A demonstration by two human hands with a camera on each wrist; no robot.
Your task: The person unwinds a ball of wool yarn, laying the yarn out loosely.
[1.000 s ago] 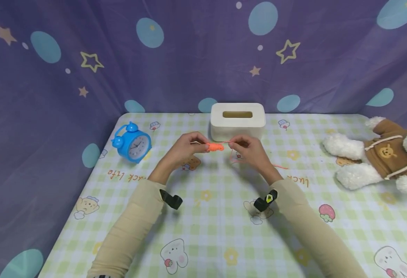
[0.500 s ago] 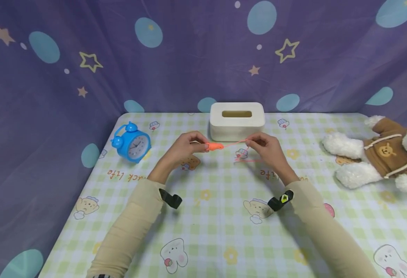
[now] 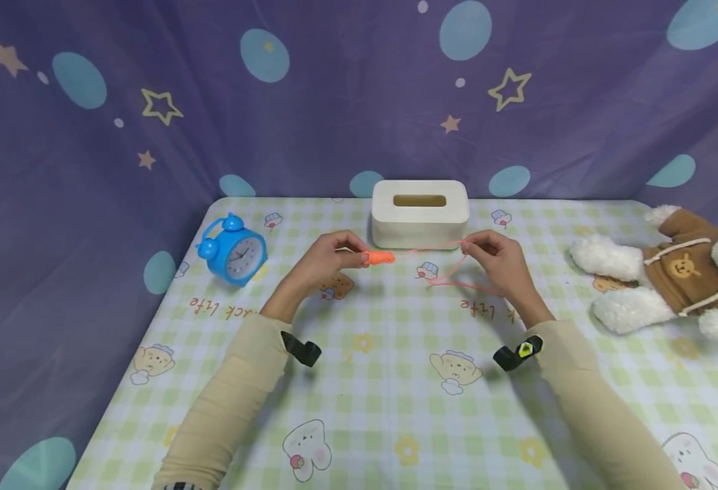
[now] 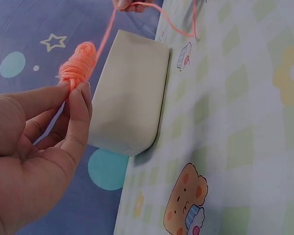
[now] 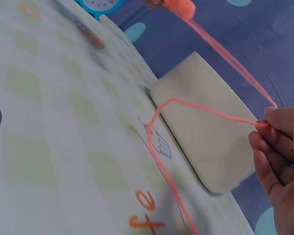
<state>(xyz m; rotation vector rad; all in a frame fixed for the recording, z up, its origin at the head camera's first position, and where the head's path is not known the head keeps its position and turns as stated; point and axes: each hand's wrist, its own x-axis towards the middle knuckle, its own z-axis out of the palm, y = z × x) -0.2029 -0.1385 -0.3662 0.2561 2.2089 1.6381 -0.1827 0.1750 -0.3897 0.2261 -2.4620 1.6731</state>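
A small bundle of orange yarn [image 4: 81, 63] is pinched at one end between the thumb and fingers of my left hand [image 3: 333, 256]. From its far end a yarn strand [image 5: 225, 56] runs across to my right hand [image 3: 496, 262], which pinches it between thumb and fingertips. Beyond that pinch the loose tail [image 5: 161, 161] drops to the tablecloth and lies there in a bend. Both hands are raised above the table, in front of the white tissue box [image 3: 420, 231].
A blue alarm clock [image 3: 233, 252] stands at the back left. At the right lies a white plush toy [image 3: 677, 269] in a brown hoodie. The table carries a green checked cloth [image 3: 383, 408], and a purple patterned curtain [image 3: 346, 122] hangs behind it.
My right hand has moved right, away from the left, and the strand between them is longer. The loose tail has shifted on the cloth. My left hand stays in place.
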